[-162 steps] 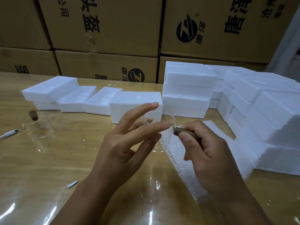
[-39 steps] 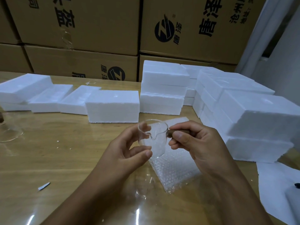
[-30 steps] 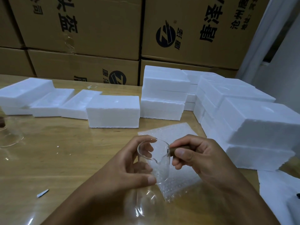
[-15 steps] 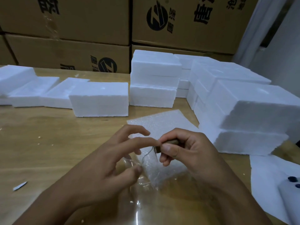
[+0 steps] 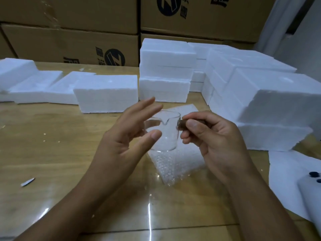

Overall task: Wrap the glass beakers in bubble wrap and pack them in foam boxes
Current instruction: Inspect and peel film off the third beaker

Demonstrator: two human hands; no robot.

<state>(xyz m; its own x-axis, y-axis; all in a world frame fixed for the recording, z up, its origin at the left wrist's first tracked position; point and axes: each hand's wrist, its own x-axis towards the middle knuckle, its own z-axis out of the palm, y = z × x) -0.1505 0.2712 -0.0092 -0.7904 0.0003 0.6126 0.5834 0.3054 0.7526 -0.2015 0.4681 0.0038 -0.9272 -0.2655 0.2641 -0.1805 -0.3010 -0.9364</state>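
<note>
A clear glass beaker (image 5: 166, 134) with a spout and a brown wooden side handle (image 5: 186, 124) hangs upright above a sheet of bubble wrap (image 5: 175, 162) on the wooden table (image 5: 52, 153). My right hand (image 5: 215, 141) grips the handle. To the beaker's left, my left hand (image 5: 128, 134) has its fingers spread and straight, with the thumb tip close to the glass; contact cannot be told. White foam boxes (image 5: 106, 93) stand behind the beaker.
Stacks of foam boxes (image 5: 166, 70) fill the back middle, and more foam boxes (image 5: 271, 108) are stacked on the right. Flat foam pieces (image 5: 36, 87) lie at the back left. Cardboard cartons (image 5: 73, 44) line the wall. White paper (image 5: 291, 176) and a white device (image 5: 311, 193) sit at the right edge.
My left hand has let go of the beaker and spread its fingers. The beaker has risen a little over the bubble wrap, still held by its handle in my right hand.
</note>
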